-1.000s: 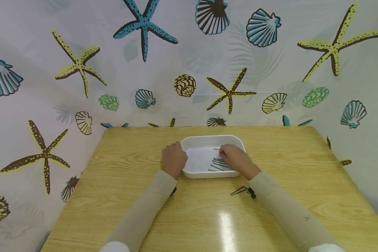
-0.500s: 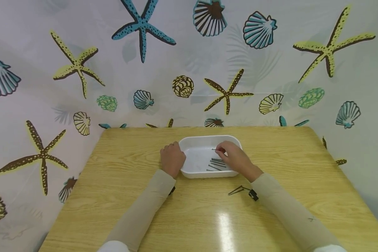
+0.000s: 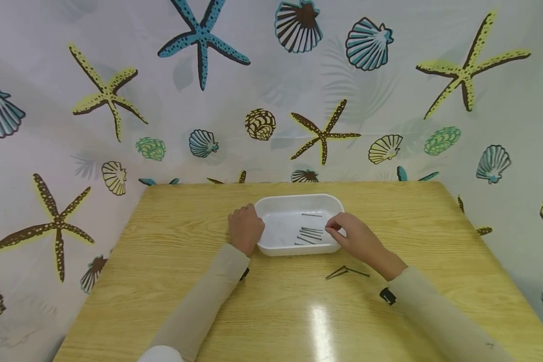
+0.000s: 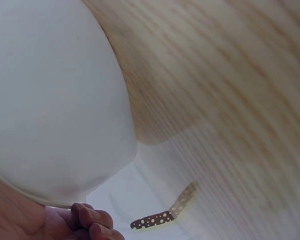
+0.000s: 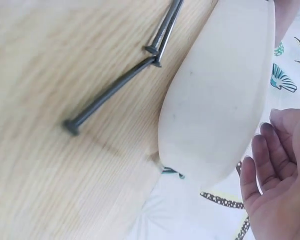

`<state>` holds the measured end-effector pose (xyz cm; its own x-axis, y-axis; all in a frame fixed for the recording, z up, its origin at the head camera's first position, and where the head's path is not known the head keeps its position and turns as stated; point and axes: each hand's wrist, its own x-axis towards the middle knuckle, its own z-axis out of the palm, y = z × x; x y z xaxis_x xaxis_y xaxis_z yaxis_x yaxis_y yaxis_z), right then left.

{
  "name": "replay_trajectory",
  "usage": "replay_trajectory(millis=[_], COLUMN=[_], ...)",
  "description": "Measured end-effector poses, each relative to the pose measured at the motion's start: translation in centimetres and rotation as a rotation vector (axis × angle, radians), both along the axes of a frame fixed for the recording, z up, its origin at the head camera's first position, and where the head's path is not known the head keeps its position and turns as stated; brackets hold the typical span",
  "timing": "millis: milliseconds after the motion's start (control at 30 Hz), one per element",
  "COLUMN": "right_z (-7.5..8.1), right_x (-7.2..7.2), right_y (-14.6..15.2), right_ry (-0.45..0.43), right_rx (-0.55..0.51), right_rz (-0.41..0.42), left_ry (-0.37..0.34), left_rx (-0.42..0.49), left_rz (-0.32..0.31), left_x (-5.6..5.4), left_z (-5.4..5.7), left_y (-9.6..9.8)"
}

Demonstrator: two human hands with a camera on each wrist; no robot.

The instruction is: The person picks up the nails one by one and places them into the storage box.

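A white plastic tray point(image 3: 298, 250) stands on the wooden table. Its left end is gripped at the rim by my left hand point(image 3: 246, 229), whose curled fingers point(image 4: 92, 220) show in the left wrist view. Several dark nails point(image 3: 309, 234) lie close together on the tray floor, and a single nail point(image 3: 312, 215) lies apart near the back wall. My right hand point(image 3: 354, 236) hovers at the tray's right end, loosely bent; no object shows between its fingers point(image 5: 262, 155). In front of the tray, three nails point(image 5: 110, 95) lie on the tabletop, some touching.
The wooden table point(image 3: 185, 211) reaches back to a white cloth point(image 3: 235, 90) printed with starfish and shells, which also hangs along both sides. A small black device point(image 3: 387, 296) sits at the right wrist.
My right hand has drawn back from inside the tray toward its right end. The back nail, earlier partly behind the fingers, now lies in full view. My left hand keeps its grip.
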<state>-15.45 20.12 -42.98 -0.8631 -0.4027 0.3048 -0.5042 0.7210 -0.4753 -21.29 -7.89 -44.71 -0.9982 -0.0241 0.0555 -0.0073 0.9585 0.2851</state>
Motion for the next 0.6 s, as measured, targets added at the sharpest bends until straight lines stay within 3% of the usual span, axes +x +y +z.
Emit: replay_trajectory(millis=[233, 600], right_z=[-0.3, -2.3], right_x=[2.0, 4.1], right_y=[2.4, 4.9], right_ry=[-0.02, -0.171], right_rx=[0.002, 0.057], right_rz=[-0.028, -0.052], left_ry=[0.022, 0.016], left_rx=[-0.002, -0.007], left_rz=[-0.003, -0.005], left_x=[-0.2, -0.3], left_z=[-0.2, -0.5], left_y=[-0.2, -0.1])
